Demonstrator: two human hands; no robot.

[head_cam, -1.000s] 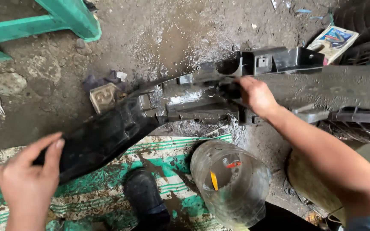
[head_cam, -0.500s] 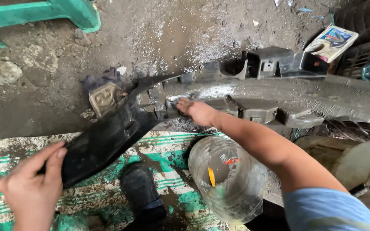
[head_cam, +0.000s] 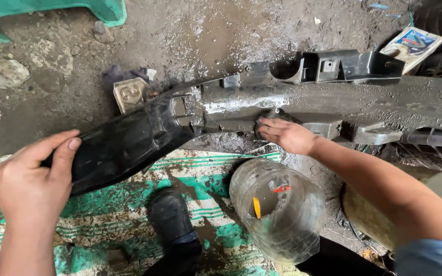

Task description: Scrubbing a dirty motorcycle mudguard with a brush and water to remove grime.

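Note:
A long, dirty black plastic vehicle panel (head_cam: pixel 302 105) lies across the muddy ground, wet and streaked with foam. My left hand (head_cam: pixel 34 176) grips its glossy black left end (head_cam: pixel 123 145), thumb on top. At the panel's middle, my right hand (head_cam: pixel 287 135) presses a dark scrubbing pad (head_cam: pixel 272 116) against the lower edge. The pad is mostly hidden under my fingers.
A cut clear plastic bottle (head_cam: pixel 277 209) stands below my right arm. A black boot (head_cam: pixel 172 220) rests on a green and white striped mat (head_cam: pixel 113 204). A green stool (head_cam: pixel 52 10) is at top left, a stone (head_cam: pixel 3 72) nearby, a printed packet (head_cam: pixel 410 45) top right.
My right hand slid left along the panel from its right part to the middle, then settled there. The view shifted closer; my left hand kept its hold on the panel's end.

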